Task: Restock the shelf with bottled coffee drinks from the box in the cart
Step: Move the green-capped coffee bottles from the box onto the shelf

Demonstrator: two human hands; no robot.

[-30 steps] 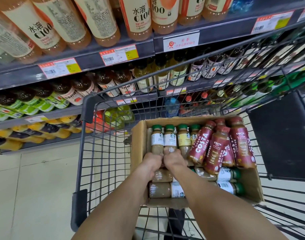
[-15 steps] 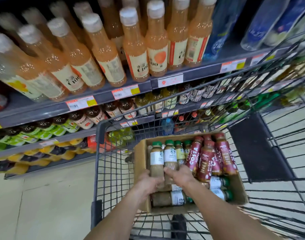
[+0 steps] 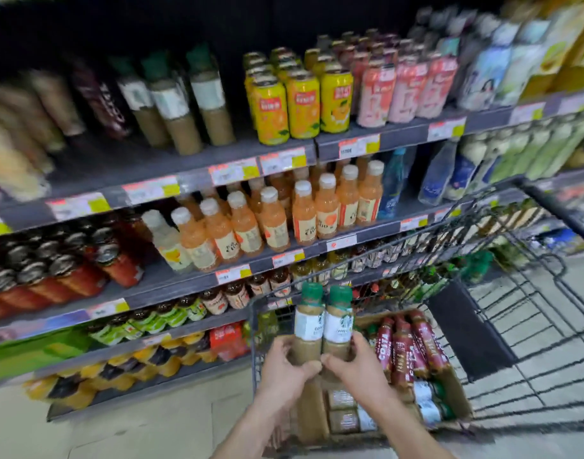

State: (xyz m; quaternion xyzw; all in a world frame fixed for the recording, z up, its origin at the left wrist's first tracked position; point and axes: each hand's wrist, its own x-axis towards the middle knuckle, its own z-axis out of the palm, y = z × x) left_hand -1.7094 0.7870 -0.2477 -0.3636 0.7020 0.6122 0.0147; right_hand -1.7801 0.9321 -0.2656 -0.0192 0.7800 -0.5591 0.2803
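Green-capped left bottle (image 3: 309, 326) and right bottle (image 3: 338, 326), both coffee drinks, stand upright side by side with their sides touching, above the near end of the cardboard box (image 3: 458, 397) in the wire cart (image 3: 555, 210).

Left hand (image 3: 285, 366): fingers curled round the lower body of the left bottle, thumb across its front. Right hand (image 3: 353, 369): fingers likewise wrapped round the lower body of the right bottle, thumb forward.

Both forearms enter from the lower edge; thumb tips nearly meet. Red Costa bottles (image 3: 403, 352) lean in the box just right of the hands. Similar green-capped bottles (image 3: 181, 107) stand on the upper shelf (image 3: 118, 160), blurred.
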